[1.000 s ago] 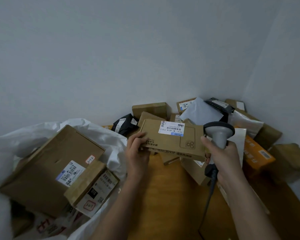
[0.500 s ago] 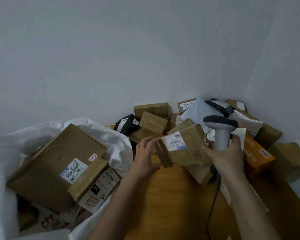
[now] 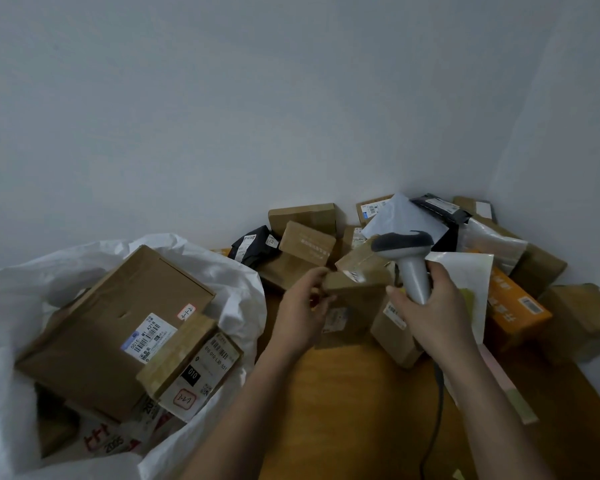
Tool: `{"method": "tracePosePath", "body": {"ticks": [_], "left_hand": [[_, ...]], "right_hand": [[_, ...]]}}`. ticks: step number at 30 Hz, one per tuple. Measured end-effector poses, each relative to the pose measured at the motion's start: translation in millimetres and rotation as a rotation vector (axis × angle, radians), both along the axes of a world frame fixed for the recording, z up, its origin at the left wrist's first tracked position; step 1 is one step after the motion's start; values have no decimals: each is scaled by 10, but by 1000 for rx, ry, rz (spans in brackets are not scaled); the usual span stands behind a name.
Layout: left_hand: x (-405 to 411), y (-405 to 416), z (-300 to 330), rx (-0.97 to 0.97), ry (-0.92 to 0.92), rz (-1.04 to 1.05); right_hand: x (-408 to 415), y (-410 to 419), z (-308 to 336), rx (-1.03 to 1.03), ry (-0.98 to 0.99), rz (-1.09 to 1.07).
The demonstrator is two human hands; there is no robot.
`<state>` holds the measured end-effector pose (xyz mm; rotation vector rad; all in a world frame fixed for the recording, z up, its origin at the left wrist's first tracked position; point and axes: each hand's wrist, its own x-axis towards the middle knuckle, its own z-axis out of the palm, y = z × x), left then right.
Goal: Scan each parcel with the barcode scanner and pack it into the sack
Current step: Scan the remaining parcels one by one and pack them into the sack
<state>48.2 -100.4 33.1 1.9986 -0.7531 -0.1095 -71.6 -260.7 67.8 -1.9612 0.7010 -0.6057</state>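
My left hand (image 3: 300, 308) pinches the left end of a flat brown parcel (image 3: 355, 294), which is tilted over and motion-blurred above the wooden table (image 3: 343, 410). A white label shows at its upper edge. My right hand (image 3: 433, 313) grips the handle of the grey barcode scanner (image 3: 404, 244), whose head sits just above and right of the parcel. The thumb lies close to the parcel's right side. The white sack (image 3: 194, 247) gapes open at the left, holding a large brown box (image 3: 111, 306) and a smaller labelled box (image 3: 191, 365).
Loose parcels are heaped in the back right corner: a black bag (image 3: 253, 244), brown boxes (image 3: 305, 242), a grey poly bag (image 3: 406, 216), a white envelope (image 3: 468, 282), an orange box (image 3: 513, 310). The scanner cable (image 3: 433, 427) trails down the table. Walls close in behind and right.
The parcel has turned from lying label-up to a tilted, nearly edge-on position. My left hand shifted with it, and the scanner rose slightly to the right.
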Motion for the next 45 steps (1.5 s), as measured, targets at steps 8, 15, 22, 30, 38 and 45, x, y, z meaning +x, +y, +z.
{"method": "tracePosePath", "body": {"ticks": [8, 15, 22, 30, 38, 45], "left_hand": [[150, 101, -67, -584, 856, 650], [127, 131, -77, -884, 1115, 610], [132, 138, -138, -973, 1142, 649], [110, 86, -127, -1029, 1138, 693], [62, 45, -77, -1062, 1152, 704], [36, 89, 36, -1021, 950, 801]], "right_hand": [[-56, 10, 287, 409, -35, 96], [-113, 90, 491, 454, 41, 196], [-186, 142, 685, 452, 47, 219], [-289, 169, 809, 417, 45, 227], [-346, 202, 918, 350, 43, 263], [-265, 225, 890, 393, 61, 282]]}}
